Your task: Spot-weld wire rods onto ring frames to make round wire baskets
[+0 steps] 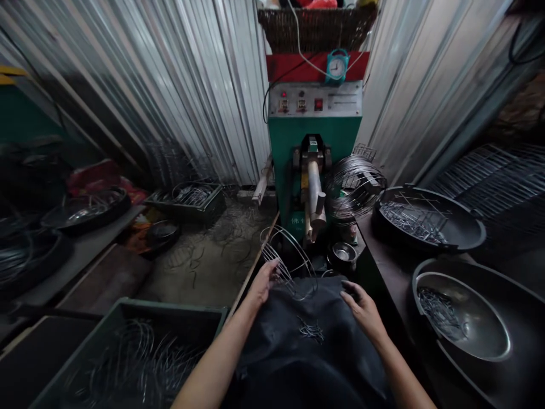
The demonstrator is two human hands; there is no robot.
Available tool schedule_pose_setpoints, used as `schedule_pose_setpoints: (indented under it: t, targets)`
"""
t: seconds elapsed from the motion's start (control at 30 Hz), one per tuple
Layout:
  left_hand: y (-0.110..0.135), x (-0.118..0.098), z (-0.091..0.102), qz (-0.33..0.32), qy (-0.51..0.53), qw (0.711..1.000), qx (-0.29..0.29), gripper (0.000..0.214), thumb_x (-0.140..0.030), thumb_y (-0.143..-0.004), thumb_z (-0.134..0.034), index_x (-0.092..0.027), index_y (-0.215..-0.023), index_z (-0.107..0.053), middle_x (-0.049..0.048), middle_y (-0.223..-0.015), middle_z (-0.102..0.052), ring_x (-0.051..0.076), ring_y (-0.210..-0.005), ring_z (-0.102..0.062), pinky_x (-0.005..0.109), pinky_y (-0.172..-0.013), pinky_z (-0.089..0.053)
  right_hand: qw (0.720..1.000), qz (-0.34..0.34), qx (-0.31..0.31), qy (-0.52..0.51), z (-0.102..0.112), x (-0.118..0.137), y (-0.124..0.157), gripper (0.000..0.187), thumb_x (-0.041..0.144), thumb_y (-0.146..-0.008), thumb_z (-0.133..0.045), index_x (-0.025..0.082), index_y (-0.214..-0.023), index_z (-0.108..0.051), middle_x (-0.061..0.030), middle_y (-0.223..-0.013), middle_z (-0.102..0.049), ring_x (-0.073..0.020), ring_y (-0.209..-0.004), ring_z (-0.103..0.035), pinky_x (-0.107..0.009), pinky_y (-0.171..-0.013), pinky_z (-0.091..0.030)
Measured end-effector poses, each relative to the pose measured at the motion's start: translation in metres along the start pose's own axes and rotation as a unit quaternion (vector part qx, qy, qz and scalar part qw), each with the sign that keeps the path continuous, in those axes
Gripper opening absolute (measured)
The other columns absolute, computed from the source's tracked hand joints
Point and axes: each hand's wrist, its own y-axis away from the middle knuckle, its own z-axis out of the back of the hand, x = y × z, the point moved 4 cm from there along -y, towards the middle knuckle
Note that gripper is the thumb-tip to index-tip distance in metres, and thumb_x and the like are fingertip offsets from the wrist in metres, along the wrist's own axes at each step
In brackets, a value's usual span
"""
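Observation:
My left hand [266, 279] is closed around the edge of a curved wire rack [293, 255], made of several thin bent rods. The rack stands tilted over my lap, just below the metal electrode arm [314, 193] of a green machine [281, 147]. My right hand [361, 304] hovers over the right side of the dark apron [272, 352], fingers apart and nothing in them. Between my hands a small heap of short bent wires [311, 329] lies on the apron.
At right stand a black pan [472, 227] and a steel bowl [502, 335], both holding small wire pieces. A wire coil [355, 184] hangs beside the machine. At lower left is a green crate [170, 308] of bent wires. A small metal bowl [344, 253] sits near the machine's base.

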Motion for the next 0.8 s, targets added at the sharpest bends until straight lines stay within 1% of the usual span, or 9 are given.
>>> schedule_pose_setpoints:
  t: [0.1, 0.17, 0.23, 0.33, 0.43, 0.53, 0.67, 0.73, 0.8]
  targets:
    - [0.025, -0.027, 0.004, -0.018, -0.168, 0.985, 0.015, 0.048, -0.063, -0.067, -0.055, -0.016, -0.076, -0.060, -0.0004, -0.058, -0.053, 0.013, -0.053, -0.049, 0.022, -0.050, -0.038, 0.999, -0.030, 0.015, -0.015, 0.000, -0.008, 0.009, 0.043, 0.049, -0.075, -0.055, 0.018, -0.104, -0.062, -0.0102, -0.105, -0.066, -0.0245, -0.098, -0.061, -0.035, -0.085, -0.048]
    - [0.037, -0.039, 0.000, -0.042, -0.290, 0.956, 0.036, 0.051, -0.066, -0.069, -0.051, -0.017, -0.071, -0.062, 0.0009, -0.055, -0.053, 0.015, -0.054, -0.051, 0.023, -0.050, -0.037, 0.997, -0.067, 0.009, -0.022, 0.008, -0.024, 0.018, 0.043, 0.049, -0.075, -0.055, 0.017, -0.103, -0.062, -0.0097, -0.104, -0.067, -0.0244, -0.096, -0.062, -0.034, -0.082, -0.049]
    - [0.042, -0.041, -0.011, -0.075, -0.396, 0.914, 0.052, 0.046, -0.063, -0.066, -0.056, -0.018, -0.068, -0.064, 0.0035, -0.060, -0.058, 0.020, -0.064, -0.056, 0.026, -0.057, -0.040, 0.994, -0.109, -0.011, -0.027, 0.018, -0.046, 0.027, 0.044, 0.049, -0.074, -0.055, 0.017, -0.102, -0.063, -0.0090, -0.097, -0.069, -0.0239, -0.090, -0.063, -0.032, -0.076, -0.051]
    - [0.039, -0.024, -0.031, -0.094, -0.482, 0.869, 0.058, 0.033, -0.052, -0.060, -0.068, -0.020, -0.058, -0.062, 0.0062, -0.062, -0.062, 0.027, -0.080, -0.060, 0.030, -0.074, -0.043, 0.985, -0.162, -0.054, -0.039, 0.033, -0.074, 0.041, 0.047, 0.050, -0.071, -0.054, 0.015, -0.101, -0.063, -0.0084, -0.089, -0.069, -0.0221, -0.079, -0.064, -0.031, -0.065, -0.051]
    - [0.030, 0.001, -0.042, -0.056, -0.456, 0.887, 0.035, 0.027, -0.036, -0.051, -0.078, -0.022, -0.049, -0.054, 0.0061, -0.059, -0.060, 0.033, -0.093, -0.058, 0.038, -0.090, -0.038, 0.979, -0.184, -0.074, -0.040, 0.041, -0.086, 0.052, 0.048, 0.049, -0.068, -0.056, 0.014, -0.099, -0.064, -0.0087, -0.091, -0.069, -0.0210, -0.076, -0.063, -0.031, -0.064, -0.050]
    - [0.030, 0.020, -0.043, -0.032, -0.397, 0.917, 0.020, 0.031, -0.019, -0.044, -0.081, -0.022, -0.051, -0.051, 0.0082, -0.069, -0.060, 0.039, -0.114, -0.046, 0.045, -0.104, -0.023, 0.981, -0.181, -0.066, -0.037, 0.042, -0.087, 0.057, 0.046, 0.048, -0.067, -0.057, 0.015, -0.097, -0.065, -0.0090, -0.092, -0.069, -0.0216, -0.079, -0.062, -0.031, -0.066, -0.049]
    - [0.048, 0.031, -0.040, -0.094, -0.328, 0.940, -0.016, 0.028, -0.014, -0.052, -0.077, -0.021, -0.063, -0.052, 0.0124, -0.096, -0.058, 0.036, -0.134, -0.015, 0.049, -0.108, -0.009, 0.986, -0.163, -0.030, -0.034, 0.035, -0.086, 0.056, 0.045, 0.048, -0.068, -0.056, 0.015, -0.096, -0.064, -0.0085, -0.092, -0.069, -0.0219, -0.081, -0.063, -0.031, -0.068, -0.049]
    - [0.057, 0.034, -0.034, -0.115, -0.270, 0.956, -0.029, 0.022, -0.016, -0.059, -0.073, -0.022, -0.071, -0.055, 0.0129, -0.111, -0.055, 0.032, -0.136, -0.009, 0.049, -0.108, -0.012, 0.988, -0.156, -0.001, -0.025, 0.029, -0.085, 0.053, 0.043, 0.048, -0.069, -0.055, 0.016, -0.096, -0.065, -0.0074, -0.091, -0.069, -0.0219, -0.082, -0.063, -0.031, -0.070, -0.049]
    - [0.062, 0.032, -0.023, -0.131, -0.231, 0.963, -0.048, 0.026, -0.014, -0.062, -0.070, -0.022, -0.082, -0.058, 0.0117, -0.125, -0.048, 0.030, -0.137, -0.007, 0.047, -0.107, -0.018, 0.988, -0.154, 0.024, -0.014, 0.024, -0.083, 0.050, 0.041, 0.047, -0.070, -0.055, 0.016, -0.095, -0.065, -0.0068, -0.090, -0.069, -0.0224, -0.084, -0.063, -0.032, -0.073, -0.049]
